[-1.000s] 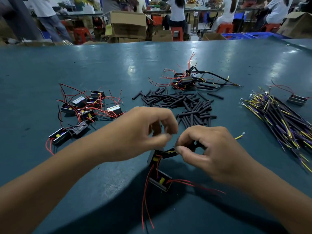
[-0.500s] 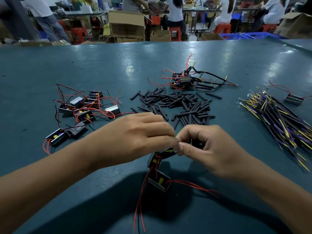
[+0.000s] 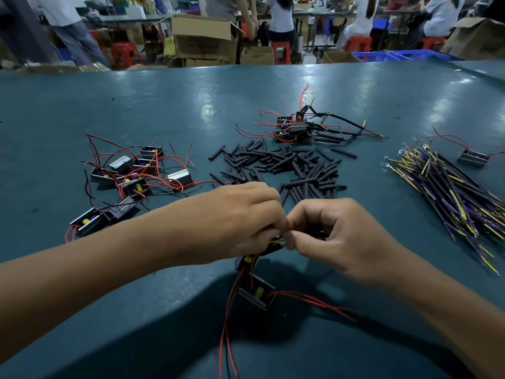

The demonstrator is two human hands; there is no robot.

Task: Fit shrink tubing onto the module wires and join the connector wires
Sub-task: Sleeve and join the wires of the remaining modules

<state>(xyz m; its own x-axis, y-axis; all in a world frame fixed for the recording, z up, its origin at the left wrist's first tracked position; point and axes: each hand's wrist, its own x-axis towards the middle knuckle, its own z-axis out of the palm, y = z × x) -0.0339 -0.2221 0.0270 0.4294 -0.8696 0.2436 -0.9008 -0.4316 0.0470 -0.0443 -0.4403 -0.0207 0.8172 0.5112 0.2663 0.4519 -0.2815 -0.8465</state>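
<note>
Hands meet at the centre of the teal table (image 3: 82, 110): the left hand (image 3: 237, 222) and the right hand (image 3: 336, 236) touch fingertip to fingertip, each with curled fingers pinching the same black-sleeved connector wire (image 3: 276, 243), whose yellow core shows between them. Just below the left hand hangs one held module (image 3: 246, 259); a second module (image 3: 255, 294) lies on the table under it, trailing red module wires (image 3: 226, 324) toward the near edge. To the left sits a loose group of about seven modules (image 3: 128, 176) tangled in red leads. Beyond the hands lies a pile of black shrink tubing pieces (image 3: 287, 165), too many to count, and behind it a cluster of joined modules (image 3: 295, 128). On the right, a bundle of connector wires (image 3: 448, 187) fans out, with one lone module (image 3: 472, 158) beside it.
</note>
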